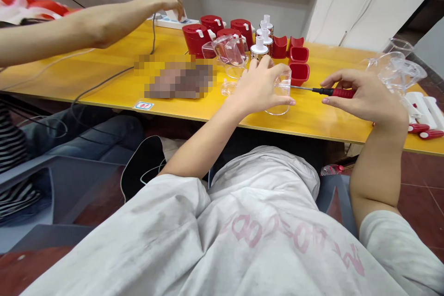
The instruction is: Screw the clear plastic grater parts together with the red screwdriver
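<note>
My left hand (258, 84) is wrapped round a clear plastic cup-like part (282, 90) on the near side of the yellow table. In my right hand (366, 95) is a screwdriver (338, 93) with a red and black handle, held level. Its thin shaft points left, and the tip meets the right side of the clear part; whether it sits on a screw is too small to tell. Behind my left hand lie more clear plastic parts (231, 51). Red open cups (300, 73) stand just beyond the screwdriver's tip.
Several red round housings (196, 39) and white-topped cylinders (260, 46) stand at the back of the yellow table (333, 122). Clear parts (398, 71) and white-and-red handles (428, 113) lie at right. Another person's hand (169, 2) is at a power strip (176, 22); a cable (114, 75) crosses the left.
</note>
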